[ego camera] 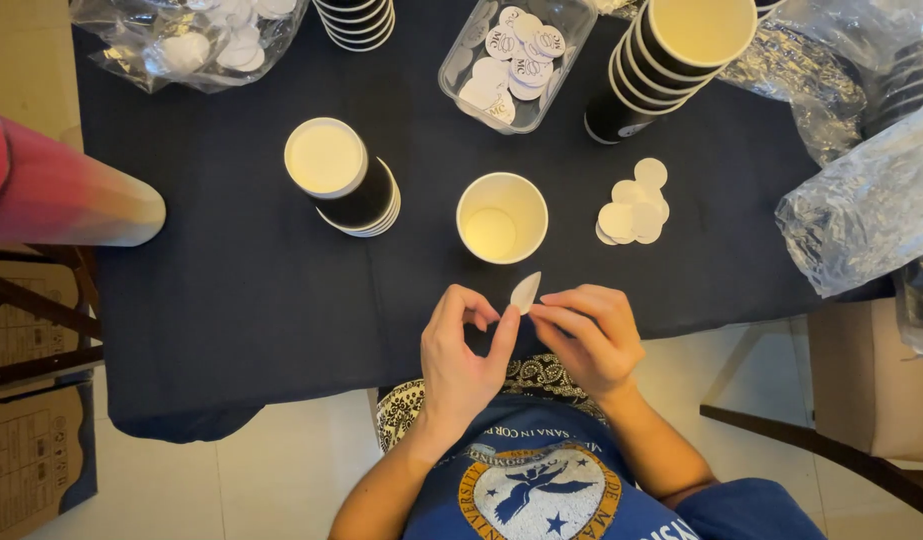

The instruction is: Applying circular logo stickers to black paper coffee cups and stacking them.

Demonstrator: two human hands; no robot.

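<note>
Overhead view of a dark-covered bench (231, 300). At 6 o'clock, both hands meet just above the bench's near edge. The left hand (461, 350) and the right hand (591, 335) together hold one small white round sticker (525, 291), seen nearly edge-on and tilted; the fingers (501, 335) of the left hand are pinched together against its lower edge, and those of the right hand are closed on it from the 3 o'clock side.

Just beyond the sticker, toward 12 o'clock, stands a single open paper cup (501, 217), upright, cream inside. At 3 o'clock from that cup lies a loose pile of white discs (633, 210), near it but apart. At 9 o'clock from the cup a stack of dark cups (343, 178) rests mouth down. A clear plastic tub (516, 60) holding printed round stickers sits at 12 o'clock, with a leaning stack of upright cups (671, 60) at 1 o'clock. A clear bag of white discs (191, 40) lies at 10 o'clock, crumpled clear plastic wrap (861, 210) at 3 o'clock.
</note>
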